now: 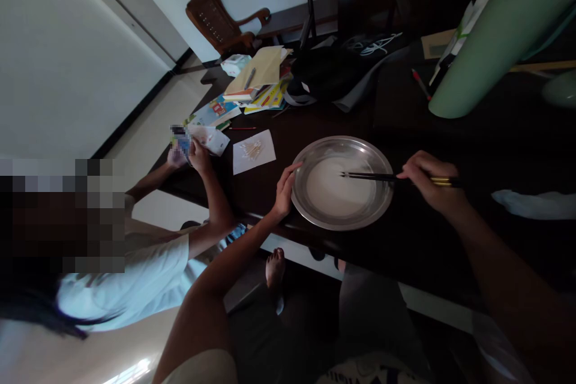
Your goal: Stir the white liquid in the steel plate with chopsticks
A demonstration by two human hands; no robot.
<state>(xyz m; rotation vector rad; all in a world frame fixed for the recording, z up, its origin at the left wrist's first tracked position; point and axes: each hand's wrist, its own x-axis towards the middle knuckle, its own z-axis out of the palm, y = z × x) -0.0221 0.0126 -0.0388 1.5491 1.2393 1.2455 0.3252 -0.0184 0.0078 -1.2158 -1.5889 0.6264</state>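
Note:
A round steel plate [386, 192] lies on the dark table [405, 126] in front of me. My left hand [284, 191] rests against the plate's left rim, fingers curled on its edge. My right hand [427, 180] is closed on a pair of dark chopsticks [366, 176] whose tips reach over the plate's middle. The plate looks bare inside.
Another person sits at the left, both hands [191, 153] holding small cards. A white paper with small sticks [253, 151] lies beside the plate. Books and papers [256, 81] pile at the back. A pale green cylinder [499, 30] stands at the right, a white cloth [531, 204] below it.

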